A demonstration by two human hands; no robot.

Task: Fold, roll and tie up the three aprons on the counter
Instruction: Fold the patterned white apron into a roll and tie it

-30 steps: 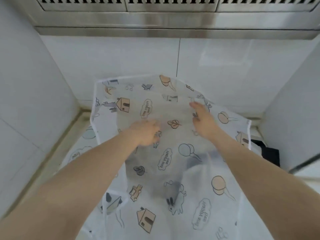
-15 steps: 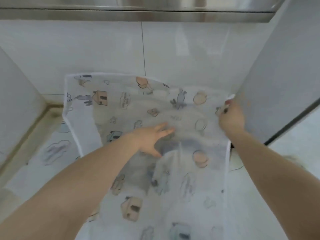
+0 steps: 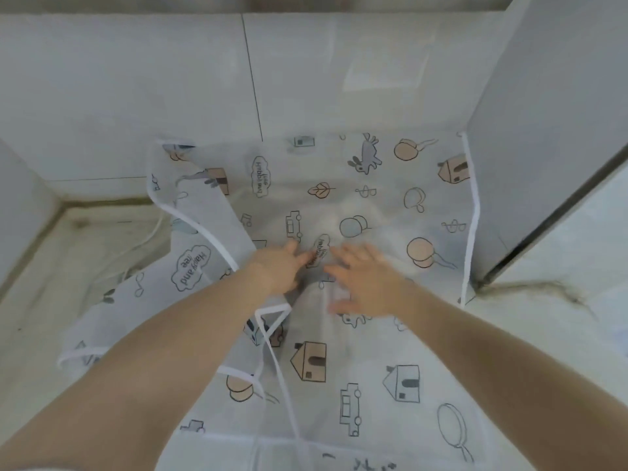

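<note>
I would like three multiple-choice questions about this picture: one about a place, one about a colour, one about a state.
1. Where do both hands rest?
A. on the apron's middle
B. on the wall
C. on the bare counter

2. What colour is the apron's edge trim?
A. red
B. white
C. black

3. How are the fingers of the right hand?
A. in a fist
B. pinching a strap
C. spread flat

Answers:
1 A: the left hand and right hand lie side by side on the apron.
2 B: the trim is a white band.
3 C: the fingers lie straight on the cloth.
</note>
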